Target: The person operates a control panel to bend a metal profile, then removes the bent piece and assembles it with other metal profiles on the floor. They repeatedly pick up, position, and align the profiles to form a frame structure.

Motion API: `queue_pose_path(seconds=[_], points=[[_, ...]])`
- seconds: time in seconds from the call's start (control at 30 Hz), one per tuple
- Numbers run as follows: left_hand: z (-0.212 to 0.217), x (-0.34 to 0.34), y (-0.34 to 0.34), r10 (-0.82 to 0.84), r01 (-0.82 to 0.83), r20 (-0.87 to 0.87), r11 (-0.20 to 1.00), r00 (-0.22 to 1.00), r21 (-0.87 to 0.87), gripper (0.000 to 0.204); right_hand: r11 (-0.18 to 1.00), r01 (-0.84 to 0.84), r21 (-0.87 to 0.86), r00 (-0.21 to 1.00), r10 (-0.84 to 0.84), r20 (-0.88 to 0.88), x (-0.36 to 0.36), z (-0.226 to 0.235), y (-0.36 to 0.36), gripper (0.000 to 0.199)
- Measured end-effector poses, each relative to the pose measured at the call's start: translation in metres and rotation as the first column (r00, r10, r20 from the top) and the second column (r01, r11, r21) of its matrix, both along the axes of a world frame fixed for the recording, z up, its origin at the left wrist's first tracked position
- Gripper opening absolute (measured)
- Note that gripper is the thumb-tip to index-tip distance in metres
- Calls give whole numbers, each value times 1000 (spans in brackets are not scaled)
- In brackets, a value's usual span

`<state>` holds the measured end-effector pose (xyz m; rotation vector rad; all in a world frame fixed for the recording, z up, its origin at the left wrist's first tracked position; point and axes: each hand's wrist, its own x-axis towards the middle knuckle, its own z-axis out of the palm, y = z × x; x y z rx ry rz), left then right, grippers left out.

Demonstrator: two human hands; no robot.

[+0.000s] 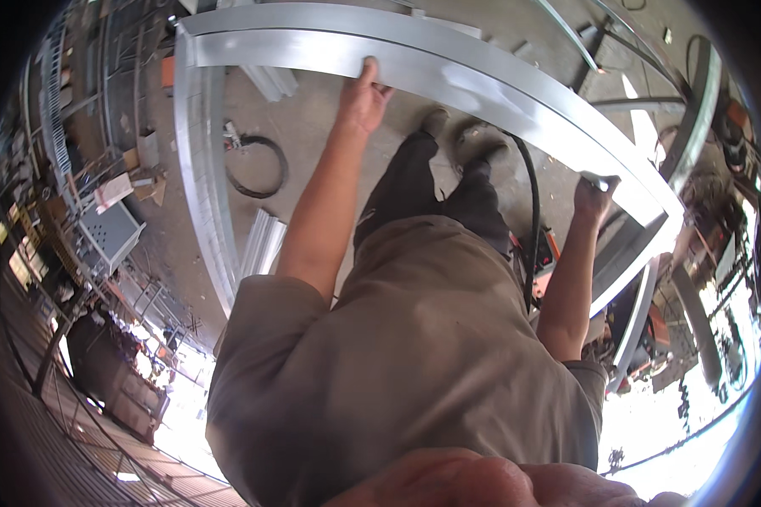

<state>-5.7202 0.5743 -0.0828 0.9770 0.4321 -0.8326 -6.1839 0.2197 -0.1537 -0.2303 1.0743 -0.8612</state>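
Observation:
A large silvery metal frame (457, 80) stretches across in front of me, with one long bar and two side bars coming back toward me on either side. My left hand (366, 103) grips the near edge of the long bar left of its middle; the thumb lies on the metal face and most fingers are hidden behind it. Close to the right corner, my right hand (594, 197) is closed on the near edge of the same bar. Both arms reach forward, and my shoes show on the floor below the bar.
A coiled black cable (258, 169) and pale metal profiles (264, 241) lie on the concrete floor at left. A black hose (533, 211) runs beside my right leg. A grey perforated metal box (110, 232) stands far left. Curved metal beams (698, 127) and clutter crowd the right.

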Motion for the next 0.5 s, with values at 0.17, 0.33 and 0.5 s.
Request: queue_pose_path(seconds=[0.17, 0.33, 0.5], points=[[-13, 1, 7, 88, -88, 1, 992, 996, -85, 61, 996, 81, 48, 992, -86, 90, 30, 19, 6, 38], [-14, 0, 7, 104, -101, 23, 988, 994, -117, 54, 911, -253, -326, 912, 112, -395, 50, 33, 19, 44], [-4, -1, 3, 148, -149, -29, 986, 989, -68, 54, 979, 194, 60, 980, -196, 35, 37, 20, 10, 45]])
